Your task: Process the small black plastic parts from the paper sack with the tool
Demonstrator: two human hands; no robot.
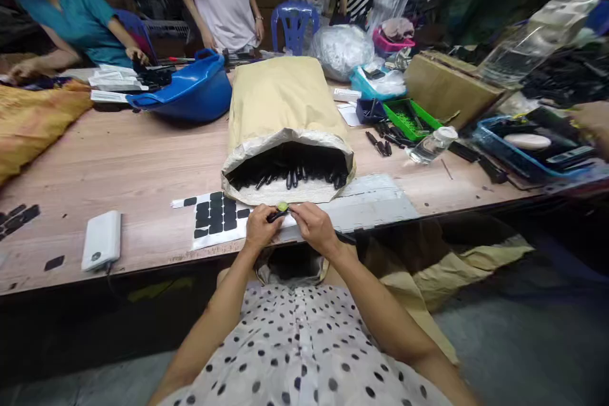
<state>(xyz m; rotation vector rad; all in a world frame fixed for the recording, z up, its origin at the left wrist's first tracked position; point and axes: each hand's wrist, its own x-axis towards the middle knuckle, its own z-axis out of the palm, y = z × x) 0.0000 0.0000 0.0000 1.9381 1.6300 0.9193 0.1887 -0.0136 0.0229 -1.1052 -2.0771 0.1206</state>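
Close to the table's front edge, my left hand (261, 226) pinches a small black part with a round yellow-green spot (282, 207). My right hand (314, 224) is closed at the other end of this part, thumb and fingertips together on it. Just beyond both hands lies a big tan paper sack (285, 95), its mouth facing me, with many slim black pieces (292, 176) inside. Left of my hands, black rounded-square stickers (216, 212) sit in rows on a white sheet. A second opened sack (295, 264) is below the table edge, near my lap.
A white power bank (101, 241) with a cable lies at left. Behind are a blue basin (185, 92) and a co-worker in teal (83, 13). To the right stand a green tray (412, 119), a clear bottle (432, 144) and a blue basket (533, 146).
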